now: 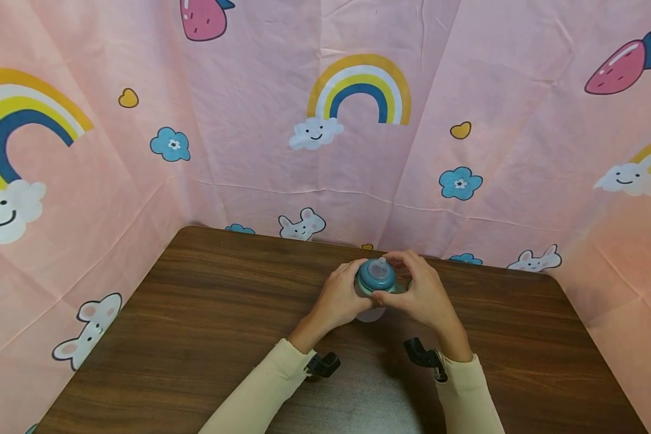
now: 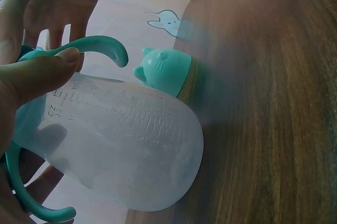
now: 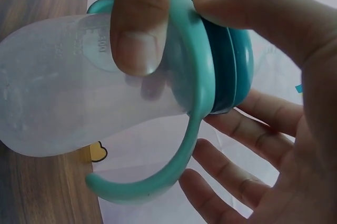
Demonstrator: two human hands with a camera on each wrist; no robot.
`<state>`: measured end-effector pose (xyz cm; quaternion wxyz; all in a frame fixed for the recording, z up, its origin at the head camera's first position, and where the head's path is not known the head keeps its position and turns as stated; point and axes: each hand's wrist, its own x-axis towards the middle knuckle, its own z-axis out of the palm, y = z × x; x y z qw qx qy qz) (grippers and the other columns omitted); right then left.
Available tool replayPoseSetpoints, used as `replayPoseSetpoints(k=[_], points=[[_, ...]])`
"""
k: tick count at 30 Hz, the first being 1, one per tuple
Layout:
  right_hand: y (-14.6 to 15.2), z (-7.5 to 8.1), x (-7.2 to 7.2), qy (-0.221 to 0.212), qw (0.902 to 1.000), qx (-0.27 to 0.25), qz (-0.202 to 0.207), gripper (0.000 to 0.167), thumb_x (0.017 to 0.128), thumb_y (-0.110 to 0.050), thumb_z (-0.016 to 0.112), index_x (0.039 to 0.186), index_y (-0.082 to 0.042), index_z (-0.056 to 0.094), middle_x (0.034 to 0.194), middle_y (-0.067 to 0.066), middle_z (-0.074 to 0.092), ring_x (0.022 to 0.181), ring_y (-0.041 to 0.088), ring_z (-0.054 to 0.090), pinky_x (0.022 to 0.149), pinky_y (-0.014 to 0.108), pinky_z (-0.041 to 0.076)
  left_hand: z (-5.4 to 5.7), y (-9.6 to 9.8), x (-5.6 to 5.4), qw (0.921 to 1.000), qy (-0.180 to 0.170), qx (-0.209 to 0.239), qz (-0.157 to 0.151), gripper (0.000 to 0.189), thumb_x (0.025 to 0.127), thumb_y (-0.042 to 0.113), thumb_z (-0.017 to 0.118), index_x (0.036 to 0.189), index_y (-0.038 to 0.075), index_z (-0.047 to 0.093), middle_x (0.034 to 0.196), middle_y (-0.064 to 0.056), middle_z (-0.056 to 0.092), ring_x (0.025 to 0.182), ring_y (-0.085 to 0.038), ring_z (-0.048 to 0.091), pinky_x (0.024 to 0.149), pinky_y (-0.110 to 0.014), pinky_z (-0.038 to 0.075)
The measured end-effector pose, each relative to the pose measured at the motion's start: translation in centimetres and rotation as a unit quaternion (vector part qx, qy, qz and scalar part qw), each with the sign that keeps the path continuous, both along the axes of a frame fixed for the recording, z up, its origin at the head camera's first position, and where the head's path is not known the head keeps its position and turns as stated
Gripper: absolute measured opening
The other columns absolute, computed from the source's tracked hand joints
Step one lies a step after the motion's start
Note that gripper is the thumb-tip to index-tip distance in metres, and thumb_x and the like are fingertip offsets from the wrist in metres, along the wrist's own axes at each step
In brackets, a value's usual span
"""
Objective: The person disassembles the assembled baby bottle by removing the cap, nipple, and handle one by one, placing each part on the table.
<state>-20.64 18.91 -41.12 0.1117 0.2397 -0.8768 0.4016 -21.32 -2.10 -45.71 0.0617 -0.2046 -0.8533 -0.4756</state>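
Observation:
A baby bottle (image 1: 370,314) with a frosted body, mint-green handles (image 3: 142,190) and a blue-green collar (image 3: 231,66) stands upright near the table's back edge. On top is a clear teat (image 1: 380,265). My left hand (image 1: 339,298) grips the bottle around its neck, thumb pressed on the body just below the handle ring. At the collar, my right hand (image 1: 425,295) curls its thumb and fingers around the rim. Beyond the bottle, a mint-green cat-shaped cap (image 2: 166,71) rests on the table in the left wrist view.
The dark wood-grain table (image 1: 211,325) lies under both forearms. Pink printed cloth (image 1: 249,120) hangs behind it and along both sides. Black wrist mounts (image 1: 322,364) jut inward from the cream sleeves (image 1: 260,392).

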Motion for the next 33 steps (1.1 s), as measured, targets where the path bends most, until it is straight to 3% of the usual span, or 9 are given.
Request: replayPoseSetpoints(k=[20,28,33], points=[[0.4,0.0,0.1,0.002,0.9995,-0.002,0.031,0.073,0.081,-0.019,0.097,0.145,-0.007,0.065,0.133,0.009,0.069,0.123,0.032,0.067,0.094,0.06,0.06,0.1,0.0,0.2,1.0,-0.003,0.004,0.0,0.08,0.085,0.024,0.099,0.151,0.002,0.06,0.142,-0.016,0.068,0.13,-0.037,0.062,0.109,-0.061,0.051],[-0.6,-0.1,0.3,-0.016,0.9998,0.004,-0.01,0.082,0.075,-0.031,0.104,0.144,-0.009,0.065,0.126,0.009,0.063,0.113,0.028,0.064,0.096,0.054,0.06,0.0,-0.1,0.0,1.0,-0.003,0.005,-0.007,0.076,0.088,0.017,0.095,0.152,0.0,0.058,0.143,-0.018,0.067,0.133,-0.038,0.06,0.112,-0.062,0.048],[-0.8,-0.3,0.2,-0.013,0.9996,0.005,-0.026,0.08,0.075,-0.033,0.105,0.141,-0.007,0.067,0.117,0.009,0.063,0.107,0.028,0.065,0.094,0.055,0.061,0.0,0.0,0.0,0.9999,-0.008,0.005,-0.005,0.076,0.087,0.017,0.095,0.152,0.001,0.059,0.143,-0.018,0.067,0.133,-0.038,0.06,0.111,-0.062,0.049]])
